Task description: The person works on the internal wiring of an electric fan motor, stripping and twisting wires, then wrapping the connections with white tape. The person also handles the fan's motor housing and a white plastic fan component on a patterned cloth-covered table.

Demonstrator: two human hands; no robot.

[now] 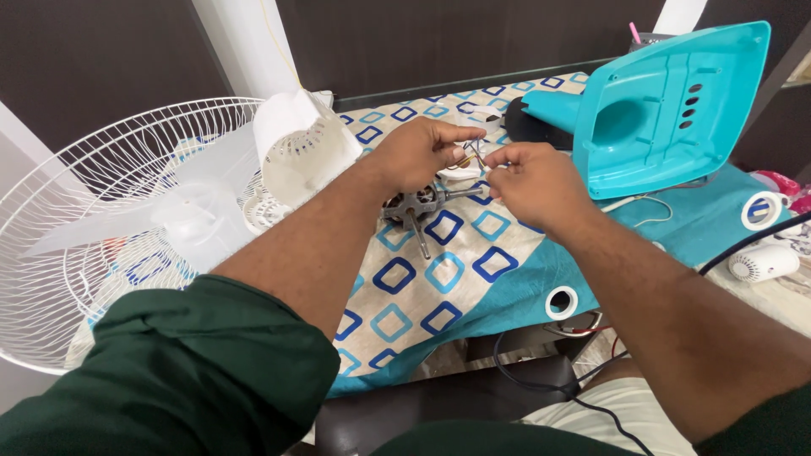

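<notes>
Pinched between both hands: wires (475,156), held just above motor (416,205). Left hand (416,152) and right hand (534,179) closed on wire ends. Motor rested on cloth (439,279), beside grille (93,228). Risk judged: strands snapped if pulled hard; motor dragged off cloth.

Packages: none are showing on the table or around it.
Labels: none are showing on any part.
Signs: none.
Screens: none are showing anywhere.
</notes>
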